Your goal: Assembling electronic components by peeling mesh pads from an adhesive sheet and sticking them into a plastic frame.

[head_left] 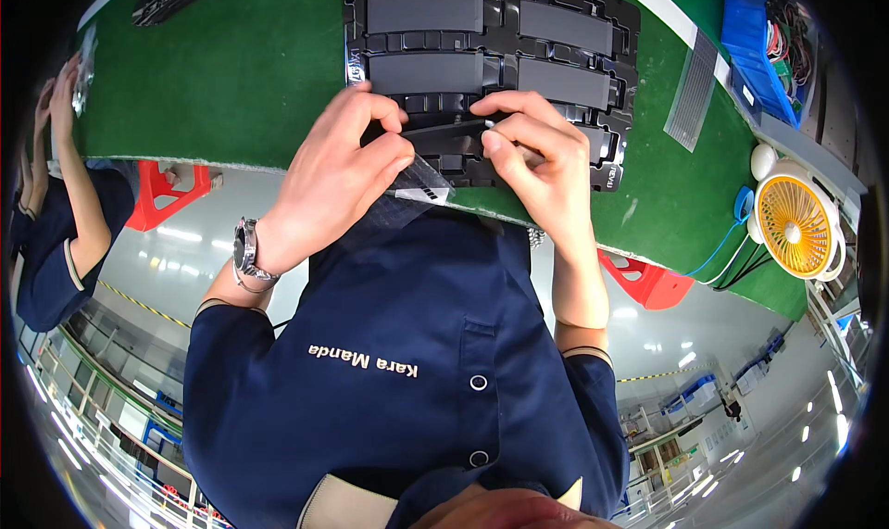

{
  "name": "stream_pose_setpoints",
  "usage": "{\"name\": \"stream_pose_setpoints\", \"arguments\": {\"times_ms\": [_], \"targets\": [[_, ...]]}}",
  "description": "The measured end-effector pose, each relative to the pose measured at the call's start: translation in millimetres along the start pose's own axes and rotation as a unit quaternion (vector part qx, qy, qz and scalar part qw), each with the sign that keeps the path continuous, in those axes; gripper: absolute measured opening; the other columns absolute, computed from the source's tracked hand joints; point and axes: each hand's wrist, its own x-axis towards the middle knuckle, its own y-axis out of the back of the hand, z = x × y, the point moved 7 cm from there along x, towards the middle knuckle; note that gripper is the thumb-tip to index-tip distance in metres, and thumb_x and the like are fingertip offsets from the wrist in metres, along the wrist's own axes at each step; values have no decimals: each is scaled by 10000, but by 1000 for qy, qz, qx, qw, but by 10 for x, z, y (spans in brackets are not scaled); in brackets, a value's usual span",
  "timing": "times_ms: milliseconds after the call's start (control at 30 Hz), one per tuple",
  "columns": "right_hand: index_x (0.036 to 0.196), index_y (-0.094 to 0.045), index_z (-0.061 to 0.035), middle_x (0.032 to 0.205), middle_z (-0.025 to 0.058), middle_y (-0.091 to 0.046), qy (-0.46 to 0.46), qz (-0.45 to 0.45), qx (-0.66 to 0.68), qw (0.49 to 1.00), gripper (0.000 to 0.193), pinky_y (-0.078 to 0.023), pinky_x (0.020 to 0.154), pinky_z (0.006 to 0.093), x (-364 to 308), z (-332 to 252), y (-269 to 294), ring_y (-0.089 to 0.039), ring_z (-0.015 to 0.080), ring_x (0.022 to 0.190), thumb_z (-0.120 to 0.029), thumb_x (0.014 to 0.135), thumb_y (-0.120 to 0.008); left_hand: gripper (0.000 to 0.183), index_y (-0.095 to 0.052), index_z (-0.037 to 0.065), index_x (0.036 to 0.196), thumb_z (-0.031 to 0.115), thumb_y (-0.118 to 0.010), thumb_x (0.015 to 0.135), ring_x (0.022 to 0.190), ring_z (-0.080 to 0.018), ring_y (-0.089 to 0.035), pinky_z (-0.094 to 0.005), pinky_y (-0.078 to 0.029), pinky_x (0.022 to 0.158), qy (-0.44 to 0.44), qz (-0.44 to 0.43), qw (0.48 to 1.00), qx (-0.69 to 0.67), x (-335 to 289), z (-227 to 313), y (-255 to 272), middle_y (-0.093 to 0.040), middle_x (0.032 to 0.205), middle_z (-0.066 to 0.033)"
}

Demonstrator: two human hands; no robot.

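Observation:
A dark grey flat slab (451,140) is held level between my two hands, over the near edge of a black moulded tray (505,38). My right hand (544,149) pinches the slab's right end between thumb and fingers; a small pale bit shows at the fingertips. At its left end my left hand (350,163) is closed, thumb against fingers. From those fingers hangs a clear plastic strip (419,188) with small black marks, draping over the table's edge. Several similar grey slabs (424,15) lie in the tray's pockets.
A ridged clear strip (690,98) lies on the green table (231,84) to the right. Beyond it stand a blue bin (752,52) of wires and a yellow-and-white fan (794,228). Another person's hands (60,103) hold clear film at far left. Red stools (167,194) stand below.

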Motion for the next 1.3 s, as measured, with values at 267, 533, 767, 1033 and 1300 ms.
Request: {"name": "stream_pose_setpoints", "arguments": {"times_ms": [267, 533, 767, 1033, 1300], "targets": [[743, -634, 9, 792, 57, -652, -20, -22, 21, 999, 93, -432, 505, 254, 90, -123, 22, -572, 113, 563, -64, 792, -663, 29, -640, 33, 825, 52, -659, 813, 907, -193, -572, -333, -478, 802, 11, 45, 976, -215, 193, -51, 107, -511, 1069, -63], [733, -637, 15, 826, 96, -653, 28, 57, 28, 998, 83, -451, 587, 254, 192, -545, 353, -594, 138, 678, -36, 796, -651, 199, -640, 6, 808, 177, -594, 899, 1300, -332, -407, -409, -362, 1014, -18, -5, 863, -504, 401, 214, -16, -299, 1466, -264], [769, -636, 12, 849, 85, -647, 69, 120, -16, 990, 54, -469, 600, 277, 174, -642, 477, -601, 160, 680, -28, 792, -662, 231, -599, -15, 787, 161, -536, 923, 1237, -285, -472, -367, -398, 953, -8, 80, 810, -581, 506, 396, 29, -421, 1361, -319], [808, -647, 14, 777, 66, -640, -12, 163, 30, 986, 46, -412, 540, 237, 101, -476, 535, -540, 108, 603, -27, 824, -631, 145, -615, -28, 898, 84, -531, 932, 1321, -260, -374, -349, -382, 970, -32, 79, 798, -597, 482, 427, 30, -439, 1374, -254], [846, -655, 12, 671, 39, -602, -86, 115, 72, 987, 93, -386, 534, 237, 29, -345, 399, -498, 96, 569, -79, 847, -635, 287, -585, -6, 795, 231, -524, 945, 1309, -341, -393, -444, -322, 1040, -74, 83, 848, -519, 494, 502, 12, -427, 1349, -322]]}}
